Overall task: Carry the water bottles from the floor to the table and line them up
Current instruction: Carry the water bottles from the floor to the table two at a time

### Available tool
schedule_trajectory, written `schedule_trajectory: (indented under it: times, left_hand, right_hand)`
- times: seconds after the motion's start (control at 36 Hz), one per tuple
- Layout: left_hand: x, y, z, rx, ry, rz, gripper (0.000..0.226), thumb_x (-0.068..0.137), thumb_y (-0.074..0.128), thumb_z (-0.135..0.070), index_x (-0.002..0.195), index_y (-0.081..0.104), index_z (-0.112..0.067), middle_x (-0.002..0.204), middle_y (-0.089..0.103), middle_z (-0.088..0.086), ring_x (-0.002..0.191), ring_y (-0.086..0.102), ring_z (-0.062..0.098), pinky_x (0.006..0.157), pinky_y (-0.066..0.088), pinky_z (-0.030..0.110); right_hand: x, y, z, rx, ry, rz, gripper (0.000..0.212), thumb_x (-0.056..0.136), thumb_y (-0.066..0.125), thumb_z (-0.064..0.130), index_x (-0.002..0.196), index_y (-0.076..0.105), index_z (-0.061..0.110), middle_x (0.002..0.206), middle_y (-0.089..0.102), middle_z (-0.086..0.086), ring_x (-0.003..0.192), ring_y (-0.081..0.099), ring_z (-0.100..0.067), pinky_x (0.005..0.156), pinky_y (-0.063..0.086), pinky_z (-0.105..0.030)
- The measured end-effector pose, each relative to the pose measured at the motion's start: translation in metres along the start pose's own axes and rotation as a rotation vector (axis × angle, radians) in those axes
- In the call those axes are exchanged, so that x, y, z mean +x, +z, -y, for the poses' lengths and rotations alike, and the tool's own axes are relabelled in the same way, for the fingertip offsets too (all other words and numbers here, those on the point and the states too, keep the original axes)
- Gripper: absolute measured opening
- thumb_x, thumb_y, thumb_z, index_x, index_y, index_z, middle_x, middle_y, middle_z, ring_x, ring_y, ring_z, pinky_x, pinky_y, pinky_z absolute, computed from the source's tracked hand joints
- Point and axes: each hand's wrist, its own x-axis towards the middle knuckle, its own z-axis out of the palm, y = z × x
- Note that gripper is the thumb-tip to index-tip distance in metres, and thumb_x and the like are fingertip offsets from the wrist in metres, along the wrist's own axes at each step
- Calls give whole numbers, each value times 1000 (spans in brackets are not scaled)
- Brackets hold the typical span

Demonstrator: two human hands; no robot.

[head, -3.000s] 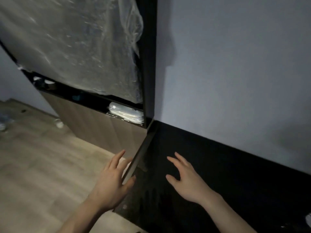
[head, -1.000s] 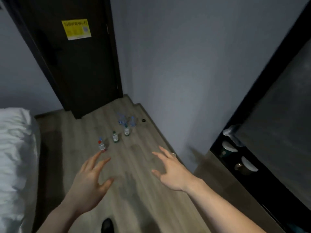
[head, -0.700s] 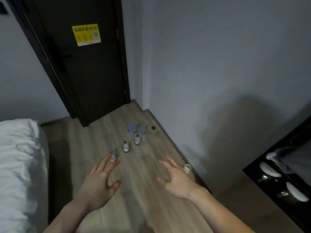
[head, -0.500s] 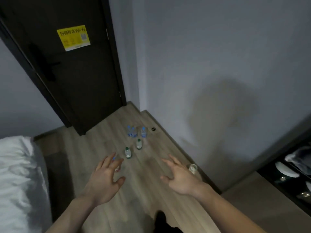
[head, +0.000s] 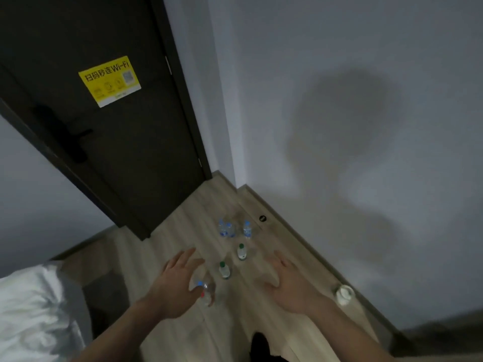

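Head view: nearest water bottle [head: 206, 292] just beside spread left hand [head: 173, 286].

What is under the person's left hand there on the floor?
A water bottle with a blue cap stands on the wooden floor, partly covered by the left hand. Its left side is hidden.

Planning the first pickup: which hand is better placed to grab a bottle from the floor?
Left. The open left hand appears almost over the nearest bottle; the open right hand has only bare floor ahead.
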Motion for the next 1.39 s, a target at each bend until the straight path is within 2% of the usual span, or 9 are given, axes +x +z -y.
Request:
schedule_trajectory:
  times: [0.22,0.47,0.61,0.83,0.92,1.06,1.14,1.28,1.39]
  left_hand:
    - [70,-36,46,-36,-32,1,67,96,59,-48,155,29,-39,169,7,-6,155,11,19,124,19,35]
    - [161,-59,102,-35,48,116,65,95,58,-48,154,31,-38,168,10,-7,152,18,17,121,23,31]
    - [217,-66,145,-5,170,137,65,94,58,-44,154,34,-34,167,16,-3,151,21,16,122,22,28]
    - [292,-64,236,92,311,322,66,96,56,-40,156,31,-26,169,11,-1,153,15,14,122,17,25]
    - [310,-61,258,157,325,428,66,97,53,-38,156,30,-20,168,14,2,154,14,19,122,20,32]
    - [324,-55,282,242,349,479,54,96,53,-37,144,41,-15,154,34,4,142,35,26,111,36,35]
    - [327,-46,297,310,340,483,52,98,55,-39,143,41,-17,152,36,4,139,38,27,109,38,36]
    - [327,-25,313,374,349,510,56,101,51,-36,151,33,-18,164,18,7,147,25,29,115,32,39]
    - [328,-4,319,445,404,513,61,97,51,-34,152,32,-15,163,22,9,147,26,30,116,32,39]
  right_hand:
    - [94,-12,26,-16,28,73,69,98,55,44,158,23,31,167,10,2,152,16,-17,114,16,-20]
    - [169,-11,39,29,157,13,68,97,56,45,156,24,36,168,6,3,154,9,-15,121,19,-28]
    - [210,22,60,30,299,23,72,97,56,48,158,22,31,169,5,1,153,17,-20,121,24,-30]
    - [264,97,127,107,474,26,69,96,61,44,155,31,25,166,19,-6,152,21,-20,118,25,-28]
    - [273,117,145,159,535,-2,67,94,63,42,153,35,26,165,22,-6,150,27,-20,117,27,-28]
    - [273,149,158,186,609,-53,66,94,62,43,152,36,26,163,25,-7,148,31,-23,117,28,-29]
    - [270,169,156,190,649,-50,68,94,61,44,154,33,27,164,22,-5,149,28,-25,118,28,-32]
    - [274,200,149,174,662,-57,70,95,59,41,156,27,27,166,16,-3,153,16,-26,120,23,-33]
    - [281,231,145,221,710,-12,71,96,58,38,157,23,29,168,10,-1,153,13,-28,121,27,-39]
